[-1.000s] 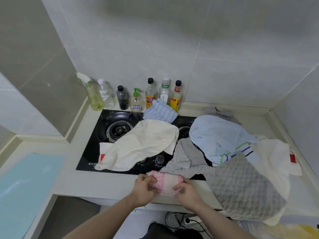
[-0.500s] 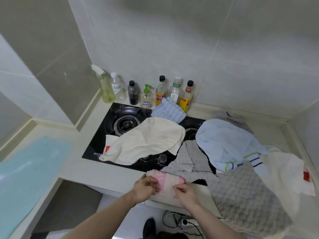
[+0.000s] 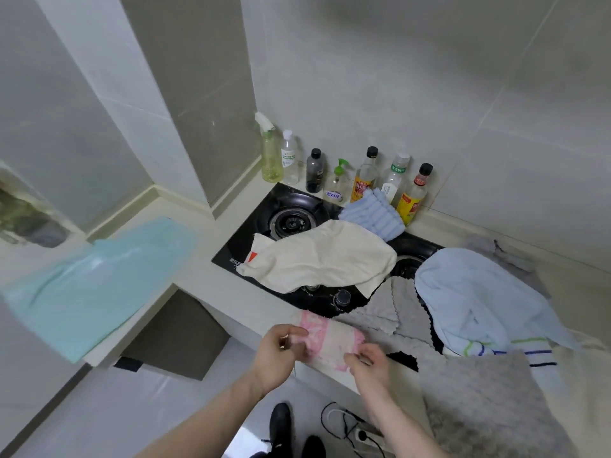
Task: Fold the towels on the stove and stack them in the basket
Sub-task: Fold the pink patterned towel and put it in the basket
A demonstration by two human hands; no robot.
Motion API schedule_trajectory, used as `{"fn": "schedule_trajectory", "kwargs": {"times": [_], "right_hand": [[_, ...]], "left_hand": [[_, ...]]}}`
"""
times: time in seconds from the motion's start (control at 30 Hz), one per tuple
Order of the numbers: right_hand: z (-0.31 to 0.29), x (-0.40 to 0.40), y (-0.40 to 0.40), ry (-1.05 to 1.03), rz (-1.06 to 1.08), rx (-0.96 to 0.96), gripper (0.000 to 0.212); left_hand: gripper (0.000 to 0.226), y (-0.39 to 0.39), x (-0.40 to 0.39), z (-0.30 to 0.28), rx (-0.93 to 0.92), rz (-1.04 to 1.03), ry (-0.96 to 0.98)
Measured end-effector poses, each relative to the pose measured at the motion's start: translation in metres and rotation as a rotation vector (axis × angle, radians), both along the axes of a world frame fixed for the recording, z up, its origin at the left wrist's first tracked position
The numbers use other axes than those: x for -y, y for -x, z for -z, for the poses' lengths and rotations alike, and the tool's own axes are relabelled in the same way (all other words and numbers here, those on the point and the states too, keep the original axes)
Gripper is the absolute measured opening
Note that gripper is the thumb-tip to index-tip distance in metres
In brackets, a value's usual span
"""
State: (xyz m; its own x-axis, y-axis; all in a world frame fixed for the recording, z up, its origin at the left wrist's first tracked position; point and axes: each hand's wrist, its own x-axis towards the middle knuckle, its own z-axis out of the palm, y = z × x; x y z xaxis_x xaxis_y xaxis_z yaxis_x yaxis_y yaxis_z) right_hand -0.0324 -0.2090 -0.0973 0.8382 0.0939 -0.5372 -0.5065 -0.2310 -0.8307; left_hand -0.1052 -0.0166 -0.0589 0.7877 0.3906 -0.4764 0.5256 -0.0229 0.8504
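A small pink-and-white towel (image 3: pixel 332 338), folded, lies at the counter's front edge. My left hand (image 3: pixel 282 348) pinches its left end and my right hand (image 3: pixel 372 358) grips its right lower corner. On the black stove (image 3: pixel 264 223) lie a cream towel (image 3: pixel 320 256), a blue striped towel (image 3: pixel 373 214), a grey towel (image 3: pixel 393 309) and a pale blue towel (image 3: pixel 479 295). A grey bubbly towel (image 3: pixel 486 401) hangs over the counter at the right. No basket is in view.
Several bottles (image 3: pixel 367 175) stand along the wall behind the stove. A light turquoise mat (image 3: pixel 96 276) covers the lower counter at the left. Cables and a power strip (image 3: pixel 357 431) lie on the floor beside dark shoes (image 3: pixel 281 428).
The view has swung left and down, so the stove sits further right. Both hands have stayed on the pink towel, shifting slightly along its ends.
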Motion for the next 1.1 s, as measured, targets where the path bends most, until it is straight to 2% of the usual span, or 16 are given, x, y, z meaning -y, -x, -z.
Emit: {"fn": "schedule_trajectory", "kwargs": {"times": [0.13, 0.27, 0.4, 0.53, 0.8, 1.1], "right_hand": [[-0.018, -0.031, 0.006, -0.171, -0.100, -0.092, 0.029], [-0.042, -0.081, 0.019, -0.256, -0.342, -0.099, 0.031], [-0.069, -0.145, 0.046, -0.304, -0.536, -0.121, 0.050], [-0.094, -0.221, 0.096, -0.334, -0.709, -0.106, 0.035], [-0.132, -0.381, 0.237, -0.362, -0.969, -0.020, 0.036], [-0.174, -0.507, 0.382, -0.374, -1.271, 0.003, 0.029]], "left_hand": [[0.016, 0.036, -0.021, -0.022, 0.071, -0.126, -0.010], [0.017, 0.082, -0.055, -0.046, 0.115, -0.251, -0.029], [0.016, 0.140, -0.098, -0.068, 0.173, -0.406, -0.034], [0.015, 0.211, -0.147, -0.101, 0.217, -0.555, -0.084], [0.013, 0.383, -0.245, -0.141, 0.238, -0.807, -0.220], [0.015, 0.545, -0.318, -0.149, 0.219, -1.096, -0.334]]}}
